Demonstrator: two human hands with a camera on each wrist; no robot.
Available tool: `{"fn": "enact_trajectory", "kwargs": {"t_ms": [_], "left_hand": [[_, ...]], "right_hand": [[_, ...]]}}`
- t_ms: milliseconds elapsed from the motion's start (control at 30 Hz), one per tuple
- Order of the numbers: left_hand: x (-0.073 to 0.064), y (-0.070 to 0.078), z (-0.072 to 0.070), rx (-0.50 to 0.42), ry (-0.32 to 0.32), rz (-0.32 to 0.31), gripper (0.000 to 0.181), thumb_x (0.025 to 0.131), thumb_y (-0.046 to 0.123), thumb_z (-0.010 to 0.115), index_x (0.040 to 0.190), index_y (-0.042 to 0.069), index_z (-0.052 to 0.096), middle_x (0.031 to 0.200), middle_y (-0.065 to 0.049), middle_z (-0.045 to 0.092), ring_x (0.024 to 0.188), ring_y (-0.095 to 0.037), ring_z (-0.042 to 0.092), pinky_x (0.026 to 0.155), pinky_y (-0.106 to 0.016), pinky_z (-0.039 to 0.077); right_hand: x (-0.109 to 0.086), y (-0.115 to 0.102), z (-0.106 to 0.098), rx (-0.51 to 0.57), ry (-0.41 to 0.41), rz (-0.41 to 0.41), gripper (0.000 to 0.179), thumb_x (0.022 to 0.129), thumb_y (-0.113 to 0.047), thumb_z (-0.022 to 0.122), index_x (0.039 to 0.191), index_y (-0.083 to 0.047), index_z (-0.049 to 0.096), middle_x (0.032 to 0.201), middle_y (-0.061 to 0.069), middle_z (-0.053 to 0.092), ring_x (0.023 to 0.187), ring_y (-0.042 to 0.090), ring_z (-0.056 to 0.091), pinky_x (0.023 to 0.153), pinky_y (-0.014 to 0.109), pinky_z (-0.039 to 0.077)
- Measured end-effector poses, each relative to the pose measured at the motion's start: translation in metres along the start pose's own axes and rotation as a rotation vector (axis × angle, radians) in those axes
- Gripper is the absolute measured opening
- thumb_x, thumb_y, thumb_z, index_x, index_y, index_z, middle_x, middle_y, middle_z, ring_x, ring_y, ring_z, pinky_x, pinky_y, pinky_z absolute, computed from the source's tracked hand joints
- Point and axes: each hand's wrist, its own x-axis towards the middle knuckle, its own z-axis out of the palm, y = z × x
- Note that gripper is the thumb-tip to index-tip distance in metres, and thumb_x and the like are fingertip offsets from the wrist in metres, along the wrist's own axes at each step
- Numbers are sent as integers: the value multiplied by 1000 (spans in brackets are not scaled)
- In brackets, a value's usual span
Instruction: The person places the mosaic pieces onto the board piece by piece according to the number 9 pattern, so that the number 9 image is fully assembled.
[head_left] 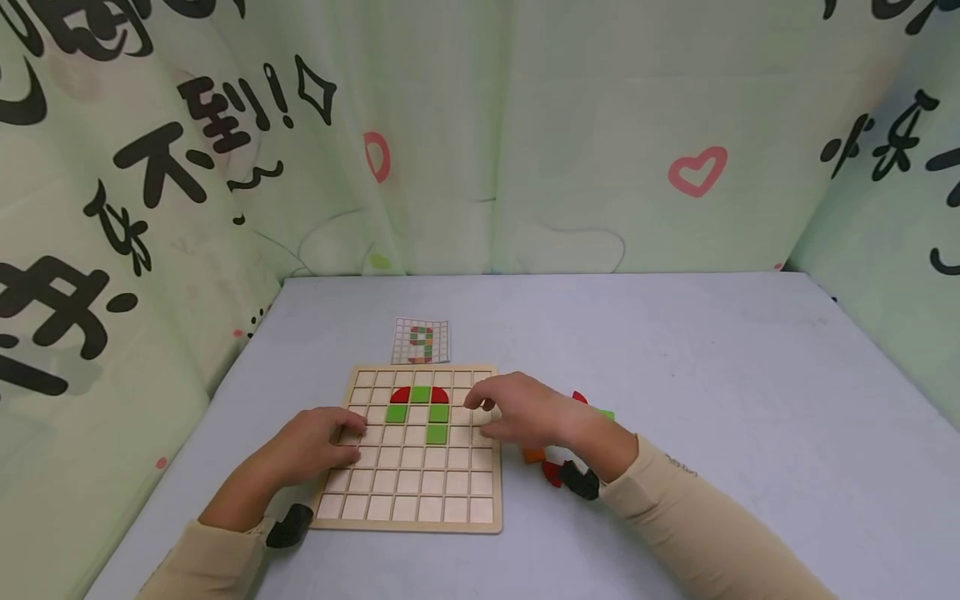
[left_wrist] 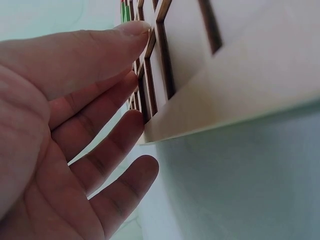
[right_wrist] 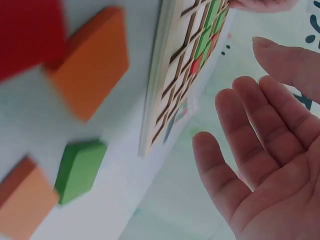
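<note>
The grid board (head_left: 412, 482) lies on the worktop (head_left: 675, 375), the left hand (head_left: 318, 446) relaxed at its left edge, the right hand (head_left: 528, 408) empty and loose-fingered over its right side; I'd say steady the board, check against the picture card (head_left: 422, 342) beyond it, and seat loose pieces (right_wrist: 95, 65) squarely without nudging the green tiles (head_left: 437, 434)

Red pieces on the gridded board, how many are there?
2: a red piece left of the topmost green square, another right. The left hand and right hand may hide others.
</note>
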Motion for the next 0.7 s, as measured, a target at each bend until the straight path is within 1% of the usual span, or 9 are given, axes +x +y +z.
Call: {"fn": "enact_trajectory", "kwargs": {"t_ms": [100, 300, 400, 467, 567, 700], "left_hand": [[0, 0, 0, -5, 2, 0, 24, 87, 14, 77, 110, 11, 71, 129, -7, 64, 131, -37, 49, 103, -53, 42], [-1, 0, 0, -7, 3, 3, 25, 87, 14, 77, 111, 11, 71, 129, -7, 64, 131, -36, 49, 103, -53, 42], [0, 0, 0, -4, 4, 6, 25, 87, 14, 77, 111, 11, 71, 128, -6, 64, 130, -36, 49, 103, -53, 42], [0, -1, 0, -2, 4, 7, 26, 87, 15, 78, 111, 11, 71, 128, -6, 64, 130, -36, 49, 103, -53, 43], [1, -1, 0, 0, 3, 8, 26, 87, 15, 78, 111, 10, 71, 128, -6, 64, 130, -36, 49, 102, -53, 43], [0, -1, 0, -2, 2, 6, 26, 87, 14, 78, 111, 10, 71, 128, -6, 64, 130, -36, 50, 103, -53, 43]], "right_hand": [[-5, 7, -3, -4, 16, 17, 30, 91, -9, 69, 120, -8, 66, 116, 3, 66, 110, 24, 60, 94, 39, 49], [-13, 19, -7, 13, 29, 76, 31, 90, -7, 68, 121, -8, 64, 114, 2, 65, 109, 25, 59, 93, 39, 50], [-17, 25, -8, 21, 36, 105, 32, 89, -5, 66, 121, -8, 64, 113, 3, 65, 106, 24, 58, 87, 37, 52], [-20, 30, -8, 17, 37, 113, 32, 88, -3, 63, 120, -8, 64, 112, 3, 64, 104, 23, 57, 83, 35, 52], [-23, 37, -8, 6, 36, 109, 33, 86, -1, 59, 118, -7, 64, 111, 4, 64, 101, 23, 57, 81, 34, 51], [-26, 44, -7, -3, 32, 95, 36, 82, 3, 55, 116, -6, 65, 109, 4, 65, 99, 22, 57, 83, 35, 50]]}}
